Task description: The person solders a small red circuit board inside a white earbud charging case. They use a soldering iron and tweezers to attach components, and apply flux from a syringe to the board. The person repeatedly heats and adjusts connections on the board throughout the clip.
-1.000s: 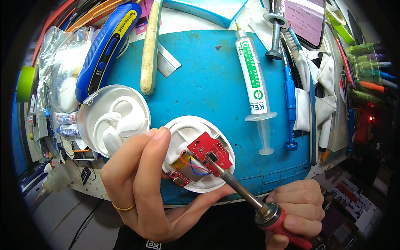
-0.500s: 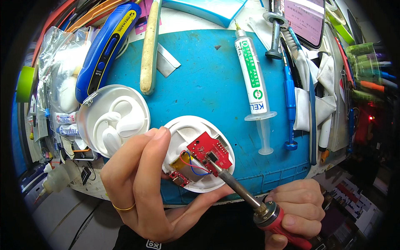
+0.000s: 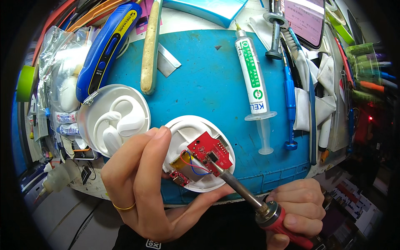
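Observation:
My left hand (image 3: 143, 183) grips the rim of a round white plastic case half (image 3: 183, 125), thumb stretched under its near edge. Inside it lie a red circuit board (image 3: 202, 143), a silver battery with yellow tape (image 3: 181, 160), and a small red board with a metal port (image 3: 179, 178). Thin red and blue wires (image 3: 199, 170) run between battery and red board. My right hand (image 3: 298, 210) is wrapped round the red handle of a soldering iron (image 3: 243, 192). Its tip meets the red board beside a small black chip (image 3: 213, 156); the exact contact point is too small to tell.
A clear-lidded case with white earphones (image 3: 121, 121) stands left of my fingers. On the blue mat (image 3: 200, 75) lie a solder paste syringe (image 3: 252, 75) and a blue screwdriver (image 3: 289, 100). A blue-yellow tool (image 3: 106, 50), a worn-handled tool (image 3: 148, 54) and a phone (image 3: 306, 21) lie farther back.
Almost nothing differs. Both hands hold the same positions, and the iron's tip stays at the red board with at most a tiny shift.

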`<state>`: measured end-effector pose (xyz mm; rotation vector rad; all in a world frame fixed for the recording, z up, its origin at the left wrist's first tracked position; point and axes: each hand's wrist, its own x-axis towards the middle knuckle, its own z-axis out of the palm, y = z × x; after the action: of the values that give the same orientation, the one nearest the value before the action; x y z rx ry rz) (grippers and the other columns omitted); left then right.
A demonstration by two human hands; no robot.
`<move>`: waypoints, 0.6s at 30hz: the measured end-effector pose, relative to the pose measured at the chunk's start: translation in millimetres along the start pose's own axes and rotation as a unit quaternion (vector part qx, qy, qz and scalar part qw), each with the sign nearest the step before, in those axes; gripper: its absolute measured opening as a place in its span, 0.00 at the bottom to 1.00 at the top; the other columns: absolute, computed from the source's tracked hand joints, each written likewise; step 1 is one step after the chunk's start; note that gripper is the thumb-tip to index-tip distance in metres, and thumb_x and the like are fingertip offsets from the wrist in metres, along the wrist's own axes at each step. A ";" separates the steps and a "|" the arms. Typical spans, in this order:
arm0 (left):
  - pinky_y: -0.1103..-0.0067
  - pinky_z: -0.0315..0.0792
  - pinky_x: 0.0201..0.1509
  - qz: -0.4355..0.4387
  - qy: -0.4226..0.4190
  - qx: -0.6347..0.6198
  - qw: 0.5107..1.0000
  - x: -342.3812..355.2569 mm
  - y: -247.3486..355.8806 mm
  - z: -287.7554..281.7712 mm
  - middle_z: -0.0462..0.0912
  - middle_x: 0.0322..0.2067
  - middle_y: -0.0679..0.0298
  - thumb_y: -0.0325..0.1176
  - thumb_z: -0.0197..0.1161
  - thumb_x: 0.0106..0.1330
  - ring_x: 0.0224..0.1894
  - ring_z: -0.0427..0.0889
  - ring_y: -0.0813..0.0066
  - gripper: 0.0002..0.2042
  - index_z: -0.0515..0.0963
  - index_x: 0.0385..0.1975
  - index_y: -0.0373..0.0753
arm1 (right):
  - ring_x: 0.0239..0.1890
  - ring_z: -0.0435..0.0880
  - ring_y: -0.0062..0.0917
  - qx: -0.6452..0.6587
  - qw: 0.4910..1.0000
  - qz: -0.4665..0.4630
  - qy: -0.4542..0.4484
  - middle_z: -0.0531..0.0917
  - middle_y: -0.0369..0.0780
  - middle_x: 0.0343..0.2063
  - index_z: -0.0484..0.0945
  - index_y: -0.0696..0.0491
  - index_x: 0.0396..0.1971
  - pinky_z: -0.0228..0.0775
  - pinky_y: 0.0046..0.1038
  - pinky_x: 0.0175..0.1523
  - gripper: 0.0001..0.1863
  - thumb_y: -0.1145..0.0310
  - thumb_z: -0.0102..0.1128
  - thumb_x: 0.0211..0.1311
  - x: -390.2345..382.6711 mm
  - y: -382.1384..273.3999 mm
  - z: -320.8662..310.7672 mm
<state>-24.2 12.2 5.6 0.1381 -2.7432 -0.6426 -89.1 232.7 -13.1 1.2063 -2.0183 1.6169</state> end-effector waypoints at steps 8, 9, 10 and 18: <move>0.68 0.79 0.56 0.006 -0.004 -0.011 1.000 0.6 -1.5 -0.3 0.73 0.57 0.51 0.55 0.89 0.40 0.57 0.78 0.58 0.53 0.72 0.65 0.33 | 0.19 0.81 0.32 0.005 1.000 -0.005 0.002 0.82 0.45 0.24 0.74 0.63 0.45 0.74 0.30 0.22 0.17 0.63 0.61 0.70 0.2 1.2 1.0; 0.68 0.79 0.57 0.006 -0.004 -0.012 1.000 0.7 -1.3 -0.2 0.73 0.57 0.51 0.55 0.89 0.40 0.57 0.78 0.58 0.53 0.72 0.66 0.33 | 0.19 0.81 0.32 0.005 1.000 -0.005 0.001 0.82 0.45 0.24 0.74 0.63 0.45 0.74 0.30 0.22 0.17 0.63 0.61 0.70 0.3 1.2 0.8; 0.68 0.79 0.57 0.005 -0.006 -0.012 1.000 0.8 -0.8 -0.8 0.73 0.57 0.51 0.55 0.89 0.40 0.57 0.78 0.58 0.53 0.72 0.66 0.33 | 0.19 0.81 0.32 0.006 1.000 -0.005 0.001 0.82 0.45 0.24 0.74 0.63 0.45 0.74 0.31 0.23 0.17 0.63 0.61 0.70 0.5 1.2 0.5; 0.67 0.79 0.58 0.008 -0.009 -0.004 1.000 0.5 -0.5 -0.9 0.72 0.57 0.51 0.57 0.88 0.42 0.58 0.78 0.58 0.52 0.72 0.66 0.33 | 0.19 0.81 0.32 0.011 1.000 0.000 -0.002 0.82 0.45 0.25 0.75 0.63 0.45 0.75 0.31 0.24 0.17 0.63 0.61 0.70 0.3 1.0 -0.2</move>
<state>-24.3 11.3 6.3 0.1094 -2.7548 -0.6544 -90.1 232.7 -13.5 1.2193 -2.0083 1.6420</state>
